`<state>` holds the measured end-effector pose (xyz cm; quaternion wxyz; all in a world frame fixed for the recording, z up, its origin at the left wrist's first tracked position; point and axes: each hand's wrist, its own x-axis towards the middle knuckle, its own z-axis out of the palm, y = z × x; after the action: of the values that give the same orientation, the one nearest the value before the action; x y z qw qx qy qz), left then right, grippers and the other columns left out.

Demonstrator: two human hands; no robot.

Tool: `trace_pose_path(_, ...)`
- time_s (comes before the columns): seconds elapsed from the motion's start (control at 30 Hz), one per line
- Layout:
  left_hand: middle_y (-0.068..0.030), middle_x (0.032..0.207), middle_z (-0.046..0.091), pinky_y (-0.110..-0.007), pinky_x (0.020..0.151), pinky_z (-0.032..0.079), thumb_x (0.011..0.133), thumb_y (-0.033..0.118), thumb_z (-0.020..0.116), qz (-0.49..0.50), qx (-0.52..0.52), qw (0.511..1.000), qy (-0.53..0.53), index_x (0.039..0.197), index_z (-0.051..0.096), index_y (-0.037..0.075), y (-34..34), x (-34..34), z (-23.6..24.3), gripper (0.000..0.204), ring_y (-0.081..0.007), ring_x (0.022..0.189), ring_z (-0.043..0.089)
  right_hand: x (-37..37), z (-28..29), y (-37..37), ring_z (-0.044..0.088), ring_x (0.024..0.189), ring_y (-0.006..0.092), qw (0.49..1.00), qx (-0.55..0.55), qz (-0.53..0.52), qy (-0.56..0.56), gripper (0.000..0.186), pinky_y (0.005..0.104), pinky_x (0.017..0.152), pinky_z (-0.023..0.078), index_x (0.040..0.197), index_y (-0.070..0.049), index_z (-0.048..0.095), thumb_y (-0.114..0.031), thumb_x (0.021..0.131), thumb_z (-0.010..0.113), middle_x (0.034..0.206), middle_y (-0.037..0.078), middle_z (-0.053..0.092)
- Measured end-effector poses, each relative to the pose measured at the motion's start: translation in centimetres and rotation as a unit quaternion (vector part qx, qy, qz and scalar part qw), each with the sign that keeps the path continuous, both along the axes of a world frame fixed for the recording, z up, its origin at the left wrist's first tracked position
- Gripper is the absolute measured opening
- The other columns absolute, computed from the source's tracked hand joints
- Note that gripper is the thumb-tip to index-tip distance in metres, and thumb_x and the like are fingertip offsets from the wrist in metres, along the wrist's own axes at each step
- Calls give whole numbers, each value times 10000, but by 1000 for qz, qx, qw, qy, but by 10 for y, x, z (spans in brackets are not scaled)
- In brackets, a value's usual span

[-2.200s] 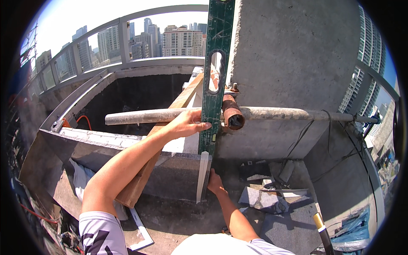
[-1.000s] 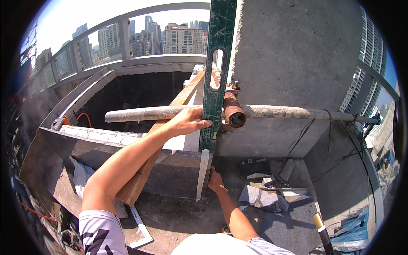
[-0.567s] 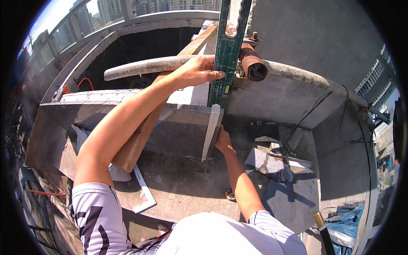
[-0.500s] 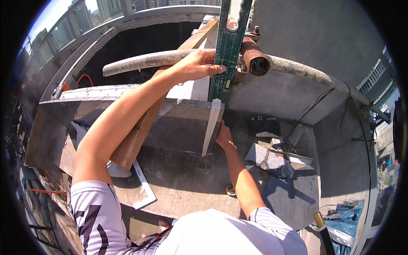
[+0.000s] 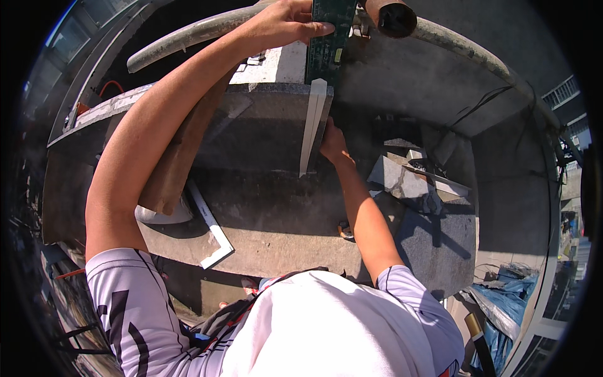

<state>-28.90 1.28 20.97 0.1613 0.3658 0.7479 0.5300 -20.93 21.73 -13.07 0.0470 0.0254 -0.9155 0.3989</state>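
Observation:
My left hand (image 5: 292,25) is closed on a long dark green spirit level (image 5: 331,47), its thumb across the front face. The level stands upright at the top of a grey stone slab (image 5: 264,129). A pale strip (image 5: 312,129) runs down the slab's right end, beside a narrow upright stone piece (image 5: 323,125). Low on that piece's right side, my right hand (image 5: 335,141) is closed around its edge, some fingertips hidden. Under my left forearm a brown wooden board (image 5: 179,163) leans at a slant.
A white carpenter's square (image 5: 212,229) and a tape measure (image 5: 345,230) lie on the stone surface below. Broken stone pieces (image 5: 402,179) are heaped at right. A curved pipe (image 5: 465,50) and a rusty pipe end (image 5: 396,20) cross above. Blue plastic sheeting (image 5: 509,295) lies lower right.
My view has tipped downward, so the slab, level and both hands sit higher in the picture. Both hands keep their places on the level and the stone piece.

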Motion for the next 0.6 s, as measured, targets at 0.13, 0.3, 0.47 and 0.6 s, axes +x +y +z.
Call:
trace_pose_path(0.13,-117,1424,719,-444,1148,493,1087,284,724,12,10,1000,-2,1530,615,87,-3,0,-2,496,-250,1305,658,2,8,-2,682,1102,596,1000,3,8,-14,446,652,944,552,1340,-16,513,-257,1011,693,1107,373,730)
trace_pose_path(0.3,-124,1420,721,-459,1146,496,1083,285,730,23,-6,1000,0,1522,625,90,0,-3,-2,491,-256,1295,665,-1,2,0,680,1110,593,1000,0,8,-17,420,654,943,548,1341,-18,512,-232,1017,672,1104,372,730)
trace_pose_path(0.47,-130,1407,728,-466,1122,511,1082,295,731,9,1,1000,1,1515,628,82,-12,-3,-8,494,-271,1283,673,-4,0,-11,690,1081,576,1000,21,15,11,488,632,903,560,1322,-2,509,-239,975,756,1095,352,742)
trace_pose_path(0.6,-137,1394,733,-457,1115,510,1087,287,719,50,-48,997,37,1507,633,75,11,19,4,479,-270,1269,671,1,-1,3,677,1120,582,1000,13,-3,7,467,634,947,553,1332,-5,514,-229,984,731,1136,368,727)
